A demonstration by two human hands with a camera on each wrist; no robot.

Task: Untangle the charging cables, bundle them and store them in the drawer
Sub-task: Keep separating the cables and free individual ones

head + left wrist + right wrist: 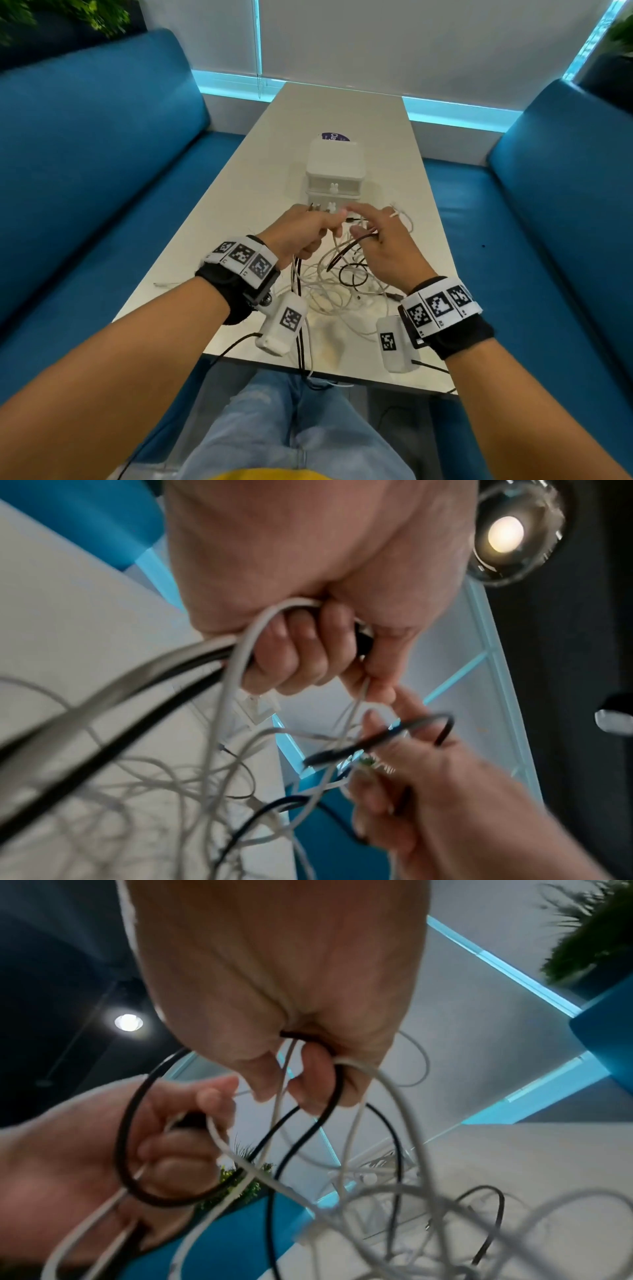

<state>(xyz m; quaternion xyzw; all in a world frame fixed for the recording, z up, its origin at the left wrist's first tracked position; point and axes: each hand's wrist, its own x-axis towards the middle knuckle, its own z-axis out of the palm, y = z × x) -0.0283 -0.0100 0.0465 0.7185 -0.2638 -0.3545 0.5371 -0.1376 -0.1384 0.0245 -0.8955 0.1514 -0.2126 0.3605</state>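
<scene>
A tangle of white and black charging cables lies on the white table and hangs from both raised hands. My left hand grips a bunch of white and black cable ends in its fist. My right hand has a black cable loop and a white strand hooked in its curled lower fingers, with the index finger stretched toward the left hand. Behind the hands stands a small white drawer box with bunny knobs, both drawers closed; the lower drawer is partly hidden.
Blue sofas flank the table on both sides. A purple round sticker shows behind the box. Some cables trail over the table's near edge toward my lap. A white connector end lies at the table's left edge.
</scene>
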